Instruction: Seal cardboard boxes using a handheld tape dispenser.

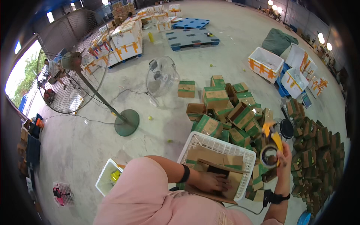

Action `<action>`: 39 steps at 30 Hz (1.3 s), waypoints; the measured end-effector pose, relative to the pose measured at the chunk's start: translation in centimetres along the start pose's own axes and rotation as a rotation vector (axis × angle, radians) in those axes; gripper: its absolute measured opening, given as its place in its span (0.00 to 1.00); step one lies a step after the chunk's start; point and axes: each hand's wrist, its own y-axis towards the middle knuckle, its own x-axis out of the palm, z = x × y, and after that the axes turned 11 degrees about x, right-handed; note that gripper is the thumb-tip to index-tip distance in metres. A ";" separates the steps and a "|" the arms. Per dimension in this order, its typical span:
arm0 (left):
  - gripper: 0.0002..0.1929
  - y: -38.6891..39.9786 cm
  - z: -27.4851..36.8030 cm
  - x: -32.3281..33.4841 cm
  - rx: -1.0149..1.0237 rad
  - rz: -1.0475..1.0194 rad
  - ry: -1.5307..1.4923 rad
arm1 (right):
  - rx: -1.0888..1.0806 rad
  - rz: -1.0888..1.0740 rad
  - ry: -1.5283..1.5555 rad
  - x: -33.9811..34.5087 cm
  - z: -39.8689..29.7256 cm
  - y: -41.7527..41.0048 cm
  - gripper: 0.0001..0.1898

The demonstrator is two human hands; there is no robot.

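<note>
In my right hand [284, 158] is a yellow tape dispenser [278, 143] with a roll of packing tape [269, 156] on it, raised to the right of a white plastic basket [253, 161]. An open cardboard box [234, 180] with green bands sits at the basket, its flaps spread and a dark opening between them. My left hand [214, 182] lies palm down at that opening, fingers apart and slightly blurred. It grips nothing that I can see; its fingertips partly hide the box's near flap.
Green-banded cartons [216, 97] lie heaped beyond the basket. More open cartons [317, 152], some holding round green items, crowd the right. A large pedestal fan [126, 121] and a smaller fan [161, 76] stand ahead. White foam boxes [265, 63] and pallets [192, 39] sit farther off.
</note>
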 end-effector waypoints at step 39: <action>0.31 -4.0 3.3 -0.1 -0.713 0.511 0.340 | -0.220 -0.016 -0.778 8.6 10.6 -13.5 0.40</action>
